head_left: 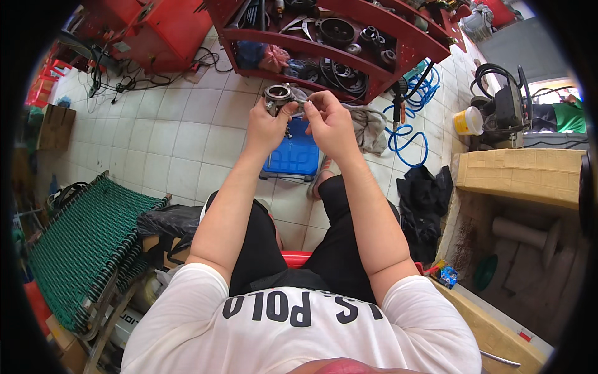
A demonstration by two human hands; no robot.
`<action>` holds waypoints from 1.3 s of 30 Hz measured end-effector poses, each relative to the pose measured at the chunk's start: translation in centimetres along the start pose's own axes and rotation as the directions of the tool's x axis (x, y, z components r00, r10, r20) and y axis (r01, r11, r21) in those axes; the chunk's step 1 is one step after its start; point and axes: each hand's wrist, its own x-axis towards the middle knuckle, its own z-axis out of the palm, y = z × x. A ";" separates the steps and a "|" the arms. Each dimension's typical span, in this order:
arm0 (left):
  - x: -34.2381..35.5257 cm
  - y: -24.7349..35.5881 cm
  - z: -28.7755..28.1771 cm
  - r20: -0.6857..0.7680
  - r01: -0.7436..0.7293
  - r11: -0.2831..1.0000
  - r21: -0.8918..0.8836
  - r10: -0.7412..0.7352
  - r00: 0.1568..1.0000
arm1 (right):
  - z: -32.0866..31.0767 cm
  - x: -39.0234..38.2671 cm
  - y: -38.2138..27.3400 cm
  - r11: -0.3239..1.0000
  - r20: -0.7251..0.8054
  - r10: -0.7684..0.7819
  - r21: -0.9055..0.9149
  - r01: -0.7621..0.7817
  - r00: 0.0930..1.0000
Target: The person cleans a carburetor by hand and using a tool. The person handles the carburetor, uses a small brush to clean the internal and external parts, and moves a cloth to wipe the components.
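We see a red metal shelf unit [417, 59] across the top of the frame, its raised edges probably there to stop loose parts rolling off. 1 level holds a wide, round, black metal part [336, 31]; a crumpled, reddish plastic bag [274, 58] sits lower down. At the left of the frame stands a green woven-cord lounger [81, 243]. A brown cardboard box [56, 128] is at upper left, its contents hidden from us. At upper centre, a flat blue plastic case [289, 156] lies below the 2 hands, likely for easy reach; it looks closed, so we cannot tell what it holds.

Our left hand [266, 128] grips a silver, ring-shaped metal part [278, 100] at upper centre, opening upward, which we judge keeps it steady and in sight. Our right hand [333, 124] pinches thumb to fingertips just beside it; we cannot tell whether on its stem or a separate piece.
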 end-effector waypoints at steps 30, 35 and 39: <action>0.3 -0.2 0.1 0.040 0.084 0.996 -0.011 -0.084 0.996 | 0.5 -0.5 0.2 0.999 -0.029 0.037 -0.021 -0.037 0.999; 0.0 -0.1 0.0 0.058 0.084 0.996 -0.001 -0.084 0.995 | -0.2 -0.2 -0.2 0.967 0.055 0.252 -0.062 -0.249 0.966; 0.0 0.1 0.3 0.030 0.089 0.996 0.010 -0.090 0.996 | 0.0 -0.2 0.0 0.986 -0.027 0.165 0.028 -0.164 0.986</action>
